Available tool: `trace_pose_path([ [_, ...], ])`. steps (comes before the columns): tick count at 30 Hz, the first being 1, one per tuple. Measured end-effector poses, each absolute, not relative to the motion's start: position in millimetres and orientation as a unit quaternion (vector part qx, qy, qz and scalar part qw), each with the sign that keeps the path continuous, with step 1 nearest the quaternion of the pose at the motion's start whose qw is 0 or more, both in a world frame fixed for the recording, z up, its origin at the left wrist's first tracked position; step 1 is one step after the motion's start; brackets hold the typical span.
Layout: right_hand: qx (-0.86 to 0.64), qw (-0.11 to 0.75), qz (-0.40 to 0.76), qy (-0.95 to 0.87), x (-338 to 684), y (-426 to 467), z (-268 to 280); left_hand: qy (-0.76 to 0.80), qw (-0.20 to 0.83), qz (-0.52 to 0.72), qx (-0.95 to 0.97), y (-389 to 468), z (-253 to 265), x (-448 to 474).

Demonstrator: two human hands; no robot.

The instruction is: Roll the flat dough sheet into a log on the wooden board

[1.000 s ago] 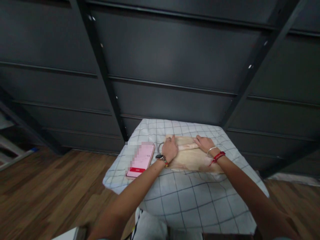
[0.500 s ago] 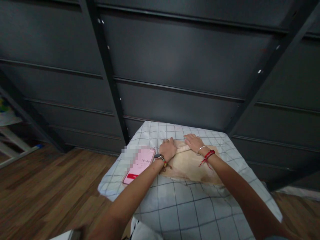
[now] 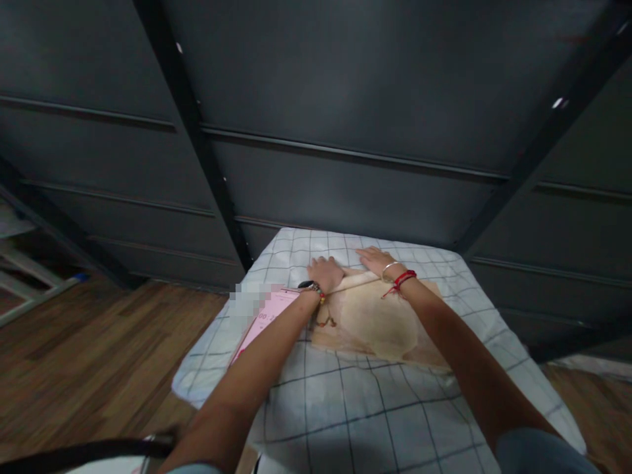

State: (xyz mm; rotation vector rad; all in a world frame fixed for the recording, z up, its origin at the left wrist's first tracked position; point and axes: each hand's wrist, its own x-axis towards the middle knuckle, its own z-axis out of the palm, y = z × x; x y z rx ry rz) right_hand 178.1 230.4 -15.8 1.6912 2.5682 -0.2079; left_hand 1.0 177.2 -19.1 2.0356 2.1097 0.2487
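A pale rolling pin (image 3: 360, 282) lies slantwise across the far part of a thin, round, flattened piece of dough (image 3: 380, 326). The dough rests on a tan rectangular sheet or board (image 3: 323, 339); which of these it is I cannot tell. My left hand (image 3: 326, 271) is on the pin's left end, fingers stretched past it. On the right end rests my right hand (image 3: 376, 261), its fingers spread forward and nearly flat. Both palms hide the pin's ends. To the left, a phone (image 3: 269, 315) with a pink timer screen is partly covered by my left forearm.
Everything sits on a small table with a white checked cloth (image 3: 345, 395). Dark grey panels (image 3: 345, 191) stand right behind it. Wooden floor (image 3: 123, 349) shows at the left, with a white frame (image 3: 34, 293) beyond. A dark strap (image 3: 89, 451) crosses the lower left corner.
Both hands have pushed the rolling pin slightly away from me, toward the far edge of the dough. More of the round dough shows. The camera view has shifted a little.
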Motion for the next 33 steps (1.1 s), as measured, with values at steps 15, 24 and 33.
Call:
trace_pose_path([
  [15,0.554,0.0,-0.073,0.829,171.0,231.3,-21.8,0.696,0.01,0.119,0.708,174.4,-21.2,-1.9],
  [24,0.566,-0.031,-0.033,0.823,172.5,209.1,-21.1,0.665,-0.041,0.147,0.732,155.8,-17.0,2.3],
  [33,0.533,-0.006,0.022,0.846,178.7,186.8,-18.2,0.677,0.037,0.097,0.729,152.1,-8.6,1.5],
])
